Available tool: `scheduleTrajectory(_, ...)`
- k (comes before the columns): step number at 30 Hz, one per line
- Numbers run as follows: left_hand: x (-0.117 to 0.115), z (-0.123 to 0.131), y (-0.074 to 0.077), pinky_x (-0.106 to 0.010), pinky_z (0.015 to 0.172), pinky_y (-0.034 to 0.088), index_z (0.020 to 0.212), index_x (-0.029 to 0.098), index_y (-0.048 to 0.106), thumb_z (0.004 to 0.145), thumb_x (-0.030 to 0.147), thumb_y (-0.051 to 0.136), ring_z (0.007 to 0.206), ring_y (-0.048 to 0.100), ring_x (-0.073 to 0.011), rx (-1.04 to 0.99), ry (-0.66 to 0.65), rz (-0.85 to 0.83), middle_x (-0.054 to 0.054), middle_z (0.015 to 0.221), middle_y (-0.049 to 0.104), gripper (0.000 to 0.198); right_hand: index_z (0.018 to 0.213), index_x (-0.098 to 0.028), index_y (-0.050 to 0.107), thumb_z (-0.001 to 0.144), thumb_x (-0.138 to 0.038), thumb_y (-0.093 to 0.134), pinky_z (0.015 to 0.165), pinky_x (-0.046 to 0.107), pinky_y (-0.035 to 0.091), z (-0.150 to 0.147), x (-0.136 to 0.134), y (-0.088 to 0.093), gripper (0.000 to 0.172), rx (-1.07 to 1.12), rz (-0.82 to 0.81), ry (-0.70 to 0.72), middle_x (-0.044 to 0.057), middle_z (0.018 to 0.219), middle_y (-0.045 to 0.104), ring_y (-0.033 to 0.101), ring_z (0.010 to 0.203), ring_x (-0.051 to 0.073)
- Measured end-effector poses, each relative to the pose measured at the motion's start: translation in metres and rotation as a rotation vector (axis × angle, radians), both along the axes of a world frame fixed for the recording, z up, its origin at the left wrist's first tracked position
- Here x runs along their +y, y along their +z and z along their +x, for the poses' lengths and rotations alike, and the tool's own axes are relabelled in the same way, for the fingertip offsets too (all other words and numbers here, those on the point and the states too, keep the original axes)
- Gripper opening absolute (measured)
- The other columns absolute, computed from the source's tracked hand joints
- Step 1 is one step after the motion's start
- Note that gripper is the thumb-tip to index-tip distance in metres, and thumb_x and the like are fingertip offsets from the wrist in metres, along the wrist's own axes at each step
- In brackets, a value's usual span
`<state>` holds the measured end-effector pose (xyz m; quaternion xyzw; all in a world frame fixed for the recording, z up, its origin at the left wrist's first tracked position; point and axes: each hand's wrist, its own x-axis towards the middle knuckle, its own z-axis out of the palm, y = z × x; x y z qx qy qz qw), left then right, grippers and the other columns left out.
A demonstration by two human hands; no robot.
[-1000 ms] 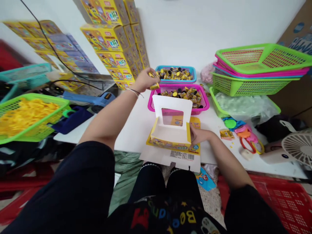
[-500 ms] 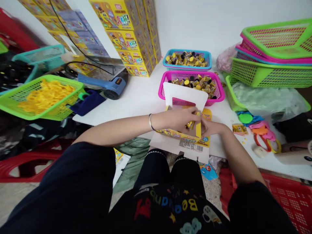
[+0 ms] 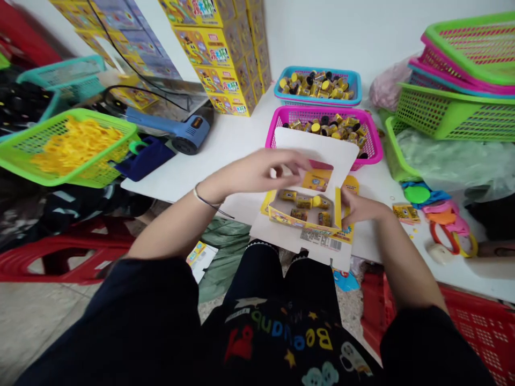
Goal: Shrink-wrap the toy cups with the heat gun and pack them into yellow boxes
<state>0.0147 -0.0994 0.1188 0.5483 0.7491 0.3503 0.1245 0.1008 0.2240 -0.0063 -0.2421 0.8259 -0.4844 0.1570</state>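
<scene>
Sitting at the back of the white desk [image 3: 225, 145] are a blue basket [image 3: 317, 72] and a pink basket [image 3: 322, 111], both full of small gold tubes [image 3: 322, 126]. Tall stacks of yellow toy boxes [image 3: 213, 53] stand by the white wall. On the left, a blue heat gun [image 3: 177, 128] lies near a green basket [image 3: 76, 174] of yellow bits. More green baskets [image 3: 454, 115] are piled on the right.

A moment ago, the two hands were close together with tubes between them. Now they have moved apart, and a few tubes lie in an open yellow box [image 3: 301, 217] with a tall white lid [image 3: 309, 145].

The left hand [image 3: 249, 174] is above the box, its fingers open and holding nothing. The right hand [image 3: 362, 209] touches the box's right side, but I cannot tell if its fingers grip it. The tubes in the box lie between the hands, just below the left fingers.
</scene>
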Motion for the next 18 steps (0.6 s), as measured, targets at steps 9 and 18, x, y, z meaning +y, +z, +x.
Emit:
scheduleTrajectory(9,-0.042,-0.030,-0.123,-0.047,0.109,0.053,0.162,0.031,-0.003,0.056,0.061,0.095,0.142,0.050,-0.0362,-0.420,-0.067,0.037,-0.024,0.158,0.042,0.147,0.105,-0.030,0.070,0.097,-0.030,0.064,0.069,0.032,0.054,0.049,-0.062,0.114,0.010,0.849,-0.062,-0.612,0.003,0.089,0.074,0.069,0.074,0.017)
scheduleTrajectory(18,0.019,-0.077,-0.081,-0.043,0.076,0.065,0.113,0.015,0.075,0.034,0.052,0.104,0.084,0.075,-0.0326,-0.698,-0.384,-0.264,-0.011,0.088,0.080,0.093,0.111,-0.014,0.075,0.096,-0.029,0.057,0.069,0.042,0.058,-0.011,-0.162,0.098,0.028,0.146,1.150,-0.075,0.018,0.099,0.078,0.076,0.089,0.035)
